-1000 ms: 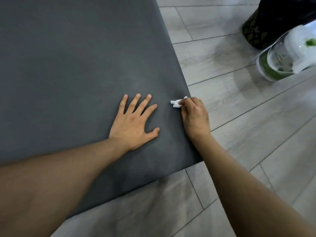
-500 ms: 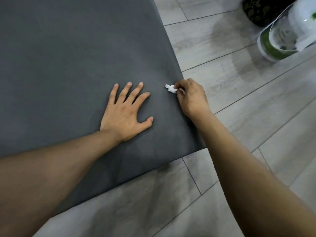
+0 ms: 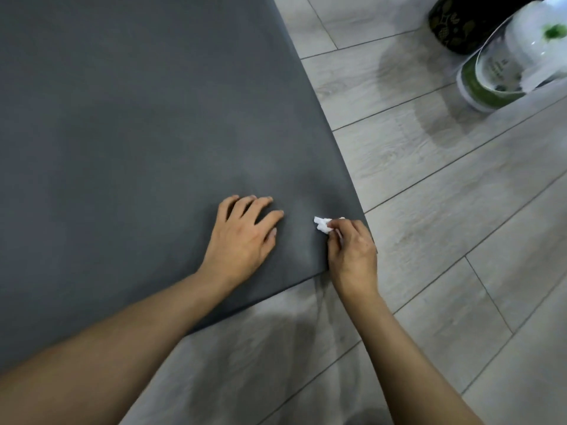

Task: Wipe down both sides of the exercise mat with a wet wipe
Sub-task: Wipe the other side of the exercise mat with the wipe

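The exercise mat (image 3: 138, 133) lay flat on the floor (image 3: 445, 240), one side facing up. It covered most of the view, and its near right corner was beside the person's forearms. The mat was a dark grey sheet with a matte, fine-grained face, a thin profile and straight edges. The floor was pale grey planking with a wood-grain print and narrow dark joints.

The left hand (image 3: 242, 237) rested on the mat, inboard of the right edge. Its fingers (image 3: 260, 204) were gently arched with their tips on the surface and they grasped nothing. This placement probably served as an anchor, so that the thin sheet would not creep or ruck under the rubbing load.

The right hand (image 3: 352, 250) worked just beside the mat's right edge, near the corner. Its fingers were clenched around a wet wipe (image 3: 322, 224), pinching it into a small crumpled white wad that protruded toward the left hand. A compact wad concentrates pressure on a small patch, which suits edge work.

A wipes canister (image 3: 497, 72), translucent white with a green band, lay well apart on the floor at upper right, next to a dark patterned object (image 3: 454, 23). Both were blurred.

Judged from this layout, the upper side was in progress and the underside had not yet been turned up.
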Motion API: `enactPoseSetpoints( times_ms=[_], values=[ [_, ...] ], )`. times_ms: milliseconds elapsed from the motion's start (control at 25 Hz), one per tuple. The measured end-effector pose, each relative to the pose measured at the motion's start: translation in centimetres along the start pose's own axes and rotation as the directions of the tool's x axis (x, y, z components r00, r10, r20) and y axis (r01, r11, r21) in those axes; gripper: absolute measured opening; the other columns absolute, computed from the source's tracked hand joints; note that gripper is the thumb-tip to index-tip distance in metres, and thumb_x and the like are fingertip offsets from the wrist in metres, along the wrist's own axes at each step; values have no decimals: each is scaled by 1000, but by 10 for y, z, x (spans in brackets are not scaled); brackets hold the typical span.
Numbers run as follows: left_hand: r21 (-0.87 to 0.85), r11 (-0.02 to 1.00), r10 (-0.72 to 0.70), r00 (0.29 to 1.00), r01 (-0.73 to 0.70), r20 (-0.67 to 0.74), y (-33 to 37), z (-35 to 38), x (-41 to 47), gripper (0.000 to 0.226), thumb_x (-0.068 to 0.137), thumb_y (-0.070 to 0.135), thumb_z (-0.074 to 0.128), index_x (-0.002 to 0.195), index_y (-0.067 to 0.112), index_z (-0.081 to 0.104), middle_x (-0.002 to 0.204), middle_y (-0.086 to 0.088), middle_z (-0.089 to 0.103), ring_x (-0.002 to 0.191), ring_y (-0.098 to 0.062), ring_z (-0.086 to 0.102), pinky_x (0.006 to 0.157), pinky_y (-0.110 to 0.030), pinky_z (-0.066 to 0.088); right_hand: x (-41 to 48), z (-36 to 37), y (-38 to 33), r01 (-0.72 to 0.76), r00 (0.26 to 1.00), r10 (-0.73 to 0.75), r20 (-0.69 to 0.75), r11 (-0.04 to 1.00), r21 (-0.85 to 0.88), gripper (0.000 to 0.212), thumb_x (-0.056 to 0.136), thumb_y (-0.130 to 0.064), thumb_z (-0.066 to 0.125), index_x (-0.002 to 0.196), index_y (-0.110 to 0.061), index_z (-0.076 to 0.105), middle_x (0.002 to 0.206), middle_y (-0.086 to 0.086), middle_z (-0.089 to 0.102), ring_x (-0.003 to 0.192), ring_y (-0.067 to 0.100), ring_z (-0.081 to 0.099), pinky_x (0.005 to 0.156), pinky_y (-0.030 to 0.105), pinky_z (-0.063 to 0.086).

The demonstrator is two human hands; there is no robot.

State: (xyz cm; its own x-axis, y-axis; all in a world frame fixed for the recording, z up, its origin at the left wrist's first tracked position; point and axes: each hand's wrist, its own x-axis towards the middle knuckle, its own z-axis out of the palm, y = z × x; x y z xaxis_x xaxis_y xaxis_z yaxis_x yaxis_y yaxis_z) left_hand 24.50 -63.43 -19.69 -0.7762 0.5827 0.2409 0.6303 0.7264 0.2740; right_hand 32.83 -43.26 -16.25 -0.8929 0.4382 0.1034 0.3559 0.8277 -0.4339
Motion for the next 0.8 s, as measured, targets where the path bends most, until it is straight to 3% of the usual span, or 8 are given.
enactPoseSetpoints(
  times_ms=[120,320,400,480,560,640,720,800],
  values=[
    [30,990,-142,989,140,45,-32,-12,-30,66,88,61,60,141,23,57,154,-12,46,142,-36,43,120,-56,26,59,22,-28,49,999,-48,17,998,-38,12,91,-9,59,99,-11,67,98,10,61,89,31,58,79,37,46],
    [18,984,-178,982,177,70,-41,-16,-31,77,83,67,61,145,22,54,159,-9,42,148,-31,37,122,-54,23,133,63,-80,-90,994,93,-55,995,48,15,89,-8,57,99,-10,68,100,13,62,92,33,59,78,33,41],
    [15,983,-181,981,181,72,-40,-16,-33,76,82,66,62,144,21,55,159,-9,42,148,-31,37,122,-54,23,116,78,-114,108,993,-111,34,991,76,14,85,-6,59,94,-9,68,94,15,62,86,34,59,76,37,43],
    [-4,985,-174,983,174,60,-44,-16,-34,75,82,64,63,142,19,57,158,-11,43,148,-31,37,122,-55,24,88,85,-129,379,903,-391,178,920,99,12,83,-5,61,92,-8,68,90,13,61,82,33,58,74,40,46],
    [-14,986,-166,985,166,46,-43,-16,-34,74,83,64,64,141,19,58,157,-11,44,147,-31,38,121,-55,25,108,74,-108,454,864,-458,207,888,71,14,84,-6,60,95,-8,69,91,14,62,85,34,58,76,41,47],
    [-17,984,-175,984,176,41,-42,-14,-33,74,83,64,63,142,20,58,156,-10,45,147,-31,38,121,-55,25,143,57,-79,273,956,-263,128,960,-63,18,87,-7,57,99,-9,69,98,15,61,93,35,58,78,40,46],
    [-5,982,-190,981,190,39,-42,-14,-33,74,83,64,63,143,21,57,156,-9,45,147,-30,39,122,-54,24,157,49,-61,42,998,-38,44,996,-85,21,88,-7,53,102,-9,69,103,15,61,97,35,58,81,39,44],
    [-4,983,-183,982,184,51,-43,-14,-32,74,83,65,61,143,22,56,157,-9,44,147,-31,38,122,-54,24,131,55,-86,22,998,-20,64,999,-43,20,88,-6,53,100,-7,69,102,16,61,94,35,58,80,39,42]
  ],
)
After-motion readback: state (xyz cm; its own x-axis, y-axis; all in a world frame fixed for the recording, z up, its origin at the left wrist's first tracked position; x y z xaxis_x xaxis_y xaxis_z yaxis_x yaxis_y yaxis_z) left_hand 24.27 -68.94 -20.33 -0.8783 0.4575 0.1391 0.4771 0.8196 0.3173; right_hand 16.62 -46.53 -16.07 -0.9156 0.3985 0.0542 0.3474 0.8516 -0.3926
